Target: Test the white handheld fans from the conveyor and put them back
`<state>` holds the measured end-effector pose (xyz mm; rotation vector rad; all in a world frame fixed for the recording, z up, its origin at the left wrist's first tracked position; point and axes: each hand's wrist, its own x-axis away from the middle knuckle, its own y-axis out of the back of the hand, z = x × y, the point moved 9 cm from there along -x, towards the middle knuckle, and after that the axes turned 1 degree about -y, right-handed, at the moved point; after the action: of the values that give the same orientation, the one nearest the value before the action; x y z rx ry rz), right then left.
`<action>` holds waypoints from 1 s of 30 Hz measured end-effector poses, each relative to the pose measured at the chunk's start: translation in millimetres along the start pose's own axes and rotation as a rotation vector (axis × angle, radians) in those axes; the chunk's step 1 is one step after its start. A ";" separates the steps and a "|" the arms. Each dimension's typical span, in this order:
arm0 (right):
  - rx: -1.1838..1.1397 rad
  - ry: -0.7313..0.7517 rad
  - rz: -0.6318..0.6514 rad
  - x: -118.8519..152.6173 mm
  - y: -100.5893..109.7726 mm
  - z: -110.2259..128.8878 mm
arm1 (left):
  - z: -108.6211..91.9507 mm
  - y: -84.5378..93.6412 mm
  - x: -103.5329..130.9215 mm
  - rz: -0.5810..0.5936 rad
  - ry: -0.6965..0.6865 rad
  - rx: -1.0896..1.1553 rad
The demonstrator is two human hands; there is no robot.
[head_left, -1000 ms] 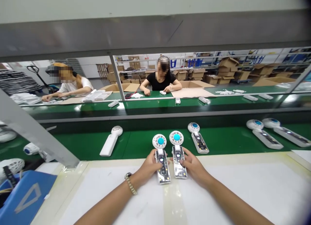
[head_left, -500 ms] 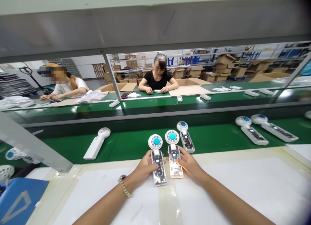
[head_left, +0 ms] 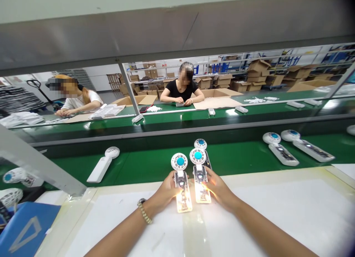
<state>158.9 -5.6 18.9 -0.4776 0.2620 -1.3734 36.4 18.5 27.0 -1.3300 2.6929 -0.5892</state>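
My left hand [head_left: 165,192] is closed around a small fan [head_left: 183,198] with a round white head, a blue centre and a clear handle that glows warm white. A similar lit fan [head_left: 202,188] is held in my right hand [head_left: 222,190], its thumb on the handle. Both fans stand side by side, heads up, a small gap between them, over the white work surface [head_left: 133,227]. Just behind the right one, another fan [head_left: 200,144] lies on the green belt [head_left: 155,159], its handle partly hidden.
More fans [head_left: 284,154] lie on the belt at the right, and a white one [head_left: 100,169] at the left. A grey post [head_left: 41,161] and a blue bin [head_left: 30,227] stand at left. Two people sit across a second belt [head_left: 172,120].
The fan in my left hand has lit up, and the right one glows more widely. Fans lying on the near belt have shifted left; white parts on the far belt have shifted right.
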 end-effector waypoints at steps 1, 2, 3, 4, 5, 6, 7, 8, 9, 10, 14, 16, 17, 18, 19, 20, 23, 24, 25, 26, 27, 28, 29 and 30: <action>-0.003 0.003 0.002 0.6 -0.5 1.1 | 0.1 0.0 0.1 0.003 -0.001 0.003; -0.007 0.005 0.002 1.3 -1.0 2.2 | 0.2 -0.1 0.2 0.004 -0.002 0.005; -0.011 0.006 0.000 1.9 -1.3 3.1 | 0.3 -0.1 0.4 0.005 -0.002 0.008; -0.016 0.003 -0.001 2.3 -1.7 3.3 | 0.2 -0.2 0.7 0.004 -0.003 0.009; -0.021 -0.001 0.000 2.5 -2.1 3.0 | 0.0 -0.1 0.9 0.001 -0.005 0.010; -0.026 -0.005 -0.002 2.5 -2.0 2.3 | 0.0 -0.2 1.1 0.001 -0.004 0.013; -0.032 -0.006 -0.005 2.1 -1.5 1.4 | 0.1 -0.3 1.2 0.001 -0.003 0.021; -0.036 -0.005 -0.011 1.6 -0.4 0.4 | 0.2 -0.5 1.2 0.002 -0.002 0.033; -0.035 -0.004 -0.015 1.0 0.6 -0.7 | 0.4 -0.8 1.2 0.006 0.000 0.046; -0.030 -0.002 -0.013 0.4 1.3 -1.6 | 0.5 -1.1 0.9 0.009 -0.001 0.055; -0.019 0.013 0.017 -0.3 0.6 -1.8 | 1.2 -2.8 -0.3 0.023 -0.008 0.063; -0.019 0.015 0.020 0.4 -0.1 -0.9 | 1.3 -3.8 -0.7 0.030 -0.012 0.068; -0.018 0.014 0.024 0.9 -0.8 -0.5 | 1.1 -4.1 -0.7 0.031 -0.015 0.068; -0.016 0.013 0.029 1.2 -1.7 -0.2 | 0.8 -4.2 -0.6 0.029 -0.016 0.065; -0.016 0.012 0.031 1.4 -2.1 -0.2 | 0.7 -4.1 -0.5 0.025 -0.015 0.060; -0.016 0.012 0.025 1.3 -1.8 -0.3 | 0.6 -4.0 -0.3 0.022 -0.013 0.056; -0.017 0.020 0.011 0.5 -0.3 -0.4 | 0.2 -4.1 -0.1 0.023 -0.011 0.056; -0.019 0.024 0.014 0.2 -0.5 -0.3 | 0.0 -4.0 -0.1 0.023 -0.014 0.058; -0.021 0.027 0.015 0.0 -0.8 0.0 | -0.1 -3.6 -0.3 0.020 -0.018 0.060; -0.023 0.027 0.014 -0.1 -0.9 0.1 | 0.2 -3.1 -0.5 0.017 -0.018 0.060; -0.023 0.022 0.009 -0.1 -0.8 0.0 | 0.8 -2.3 -0.7 0.011 -0.015 0.057; -0.022 0.017 0.001 0.0 -0.6 -0.2 | 1.4 -1.6 -0.8 0.004 -0.013 0.052; -0.021 0.014 0.001 0.0 -0.7 -0.3 | 1.7 -0.9 -0.8 -0.001 -0.011 0.046; -0.020 0.014 0.003 -0.1 -0.9 -0.3 | 2.0 -0.6 -0.8 -0.002 -0.010 0.041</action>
<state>157.9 -5.7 19.0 -0.4842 0.2887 -1.3726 37.8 18.2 25.3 -1.3226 2.6575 -0.6325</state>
